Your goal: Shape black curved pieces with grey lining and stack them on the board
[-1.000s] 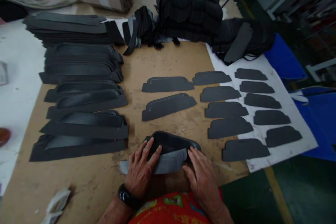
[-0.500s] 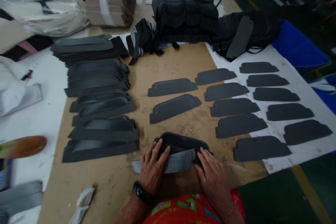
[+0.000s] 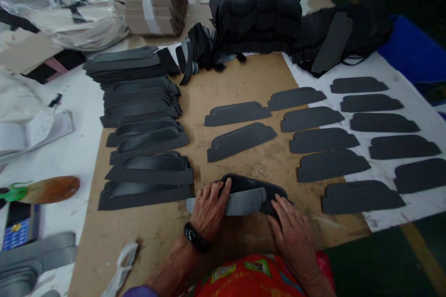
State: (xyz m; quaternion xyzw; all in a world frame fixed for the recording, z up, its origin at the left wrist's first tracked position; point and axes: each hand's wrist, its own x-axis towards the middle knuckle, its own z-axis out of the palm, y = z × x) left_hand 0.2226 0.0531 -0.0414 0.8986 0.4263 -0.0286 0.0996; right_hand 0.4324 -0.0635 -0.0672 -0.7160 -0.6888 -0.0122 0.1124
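Observation:
A dark grey panel with a raised curved rim (image 3: pixel 256 182) lies at the near middle of the table. A lighter grey strip (image 3: pixel 245 202) runs along its near side, partly over the panel. Curled over the left end of both pieces is my left hand (image 3: pixel 210 206), its thumb up at the rim and a black band on the wrist. My right hand (image 3: pixel 292 227) rests its outstretched fingers on the panel's right end, thumb apart. Fingers cover both ends of the panel. Beyond my hands lies a flat dark grey panel (image 3: pixel 241 142).
Overlapping rimmed panels (image 3: pixel 148 176) line the left. Flat panels (image 3: pixel 362 197) spread in rows at right. Behind stand a black stack (image 3: pixel 256 16) and a tied cardboard bundle (image 3: pixel 155 4). A wooden-handled tool (image 3: pixel 55 189), a calculator (image 3: pixel 17 234) and a white tie (image 3: pixel 121 264) lie at left.
My left thumb has moved up to the panel's rim. The lighter strip sits higher against the panel. My right hand stays at the right end, and the view has shifted left.

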